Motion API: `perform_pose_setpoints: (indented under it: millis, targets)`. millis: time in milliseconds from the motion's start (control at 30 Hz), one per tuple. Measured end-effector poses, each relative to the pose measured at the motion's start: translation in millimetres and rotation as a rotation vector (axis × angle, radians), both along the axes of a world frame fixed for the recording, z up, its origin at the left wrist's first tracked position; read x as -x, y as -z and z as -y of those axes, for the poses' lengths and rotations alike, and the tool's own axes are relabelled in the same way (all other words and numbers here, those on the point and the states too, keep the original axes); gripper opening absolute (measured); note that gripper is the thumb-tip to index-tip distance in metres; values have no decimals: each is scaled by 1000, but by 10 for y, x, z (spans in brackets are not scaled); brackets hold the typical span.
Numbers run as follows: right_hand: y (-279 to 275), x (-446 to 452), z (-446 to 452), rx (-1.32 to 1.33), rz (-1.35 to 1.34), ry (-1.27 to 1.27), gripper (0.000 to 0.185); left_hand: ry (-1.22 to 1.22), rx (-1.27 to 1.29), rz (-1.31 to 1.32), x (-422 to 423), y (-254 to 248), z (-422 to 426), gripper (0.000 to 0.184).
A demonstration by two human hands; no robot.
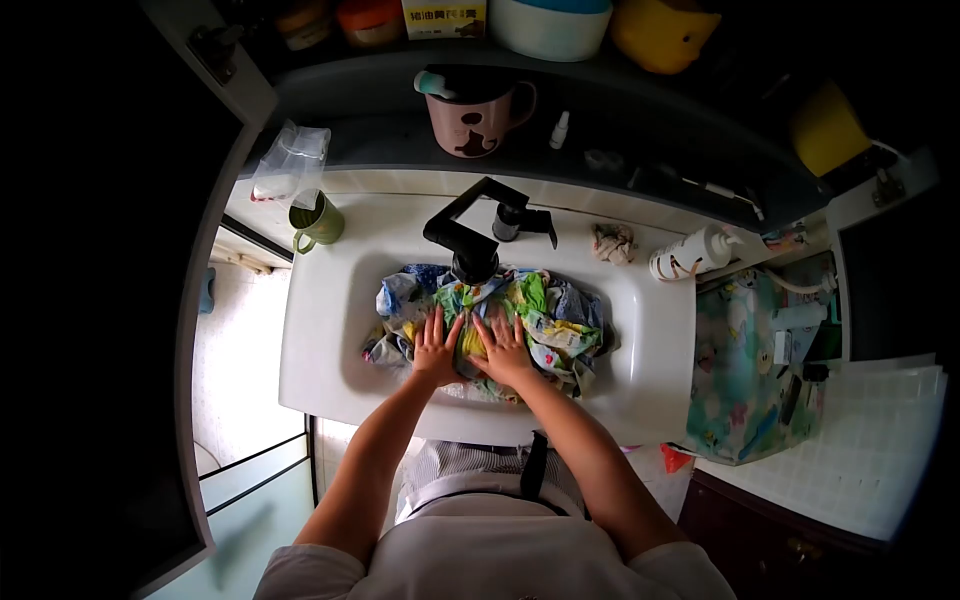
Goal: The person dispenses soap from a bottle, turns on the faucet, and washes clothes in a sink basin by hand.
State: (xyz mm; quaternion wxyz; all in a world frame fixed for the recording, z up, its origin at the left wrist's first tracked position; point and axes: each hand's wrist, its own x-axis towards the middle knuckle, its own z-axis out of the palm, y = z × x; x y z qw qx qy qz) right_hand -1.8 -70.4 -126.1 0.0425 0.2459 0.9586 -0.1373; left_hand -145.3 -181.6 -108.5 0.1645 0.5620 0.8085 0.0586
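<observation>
- Left hand, bare (436, 345): palm down, fingers straight and fanned apart, laid flat on the cloth; released, grasping nothing.
- Right hand, bare (503, 350): beside the left hand, thumbs toward each other; likewise open and spread, palm against the cloth, grasping nothing.
- Heap of multicoloured printed cloth (565, 330): inside the basin, under both palms; crumpled and folded, patches of green, yellow, blue and white; bunched higher toward the far side, filling much of the basin floor. Number of pieces: cannot tell.
- Washbasin, glossy white, rectangular with rounded inner corners (318, 340): surrounds the heap on all sides.
- Faucet, matte black, angular (465, 220): at the basin's far edge, its head above the heap.
- Mug, green, handled (320, 222): far left corner of the basin.
- Wad, crumpled, beige (612, 243): far ledge, right of the faucet.
- Bottle, white, pump-topped (690, 252): far right corner.
- Mug, large, pink, dark-patterned (472, 125): on the dark grey shelf (375, 130) beyond the faucet.
</observation>
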Motion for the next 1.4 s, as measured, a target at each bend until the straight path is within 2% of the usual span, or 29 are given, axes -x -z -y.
perform_pose_setpoints:
  millis: [100, 133, 233, 267, 367, 400, 500, 533, 567, 633, 667, 700, 733, 767, 800, 900, 933, 967, 1033, 1100, 1133, 1167, 1200, 1233, 1267, 1300, 1333, 1367, 1400]
  targets:
    - [-168, -212, -35, 79, -124, 18, 90, -1, -96, -153, 41, -170, 23, 127]
    - [-171, -302, 17, 20, -205, 86, 91, -53, -124, -156, 55, -305, 20, 120]
    - [-273, -375, 94, -35, -168, 198, 86, -281, 71, 4, 159, -354, -98, 118]
    - [-323, -342, 79, -141, -82, 197, 72, -250, 77, -65, 167, -378, -130, 117]
    - [-346, -126, -90, -40, 184, 220, 60, -288, 158, 74, 211, -256, -238, 120]
    - [-106, -125, -138, -66, 170, 175, 49, -264, 187, 67, 203, -349, -251, 107]
    - [-274, -106, -341, 374, 84, 271, 43, -130, 297, 159, 321, -173, -227, 81]
    - [-505, -137, -394, 376, -14, 319, 40, -87, 282, 210, 330, -190, -179, 52]
    - [-665, -238, -510, 657, -130, 437, 37, -99, 266, 212, 324, -232, -137, 48]
    - [-810, -535, -749, 835, -396, 603, 33, -121, 233, 219, 286, -354, -67, 41]
    - [-1159, -690, -786, 1074, -523, 740, 32, -153, 210, 266, 276, -427, -13, 34]
    - [-1009, -904, -960, 860, -582, 789, 38, -106, 91, 261, 292, -413, 57, 33]
    - [-1359, -1058, -949, 992, -759, 850, 35, -59, -27, 254, 324, -391, 142, 31]
    - [-1594, -1189, -955, 1006, -867, 890, 36, -12, -141, 250, 318, -380, 183, 29]
    - [-1595, -1343, -1007, 1024, -978, 819, 35, -11, -199, 326, 281, -537, 194, 26]
    - [-1880, -1518, -938, 932, -1126, 865, 27, 62, -526, 304, 138, -927, 103, 23]
    - [-1962, -1504, -910, 870, -1284, 847, 27, -65, -621, 924, 85, -1011, -34, 25]
    - [-2022, -1453, -880, 881, -1282, 809, 28, -195, -506, 1270, 91, -1143, -65, 28]
    - [-2080, -1316, -772, 902, -1276, 737, 30, -408, -586, 1676, 55, -950, -194, 40]
    - [-1756, -1151, -739, 876, -1145, 755, 36, -583, -550, 1813, -73, -938, -378, 50]
    - [-2004, -895, -564, 891, -1134, 747, 37, -670, -530, 1879, -185, -969, -488, 55]
    - [-1964, -752, -493, 1002, -1051, 726, 38, -725, -522, 1823, -304, -967, -582, 58]
    - [-1616, -632, -500, 1018, -945, 761, 40, -778, -513, 1767, -438, -954, -686, 61]
    - [-1894, -452, -336, 985, -822, 765, 37, -833, -505, 1709, -573, -951, -780, 65]
    - [-1627, -258, -256, 969, -919, 672, 38, -813, -493, 1565, -732, -1093, -831, 60]
    - [-1510, -74, -154, 706, -1092, 635, 43, -790, -481, 1421, -864, -1235, -865, 57]
    - [-1360, -46, -203, 592, -1010, 714, 45, -841, -431, 1291, -924, -1223, -895, 52]
    - [-1209, -17, -250, 480, -926, 784, 46, -883, -394, 1385, -936, -1201, -882, 51]
    - [-1243, 24, -269, 411, -920, 846, 50, -879, -464, 1337, -958, -1166, -876, 49]
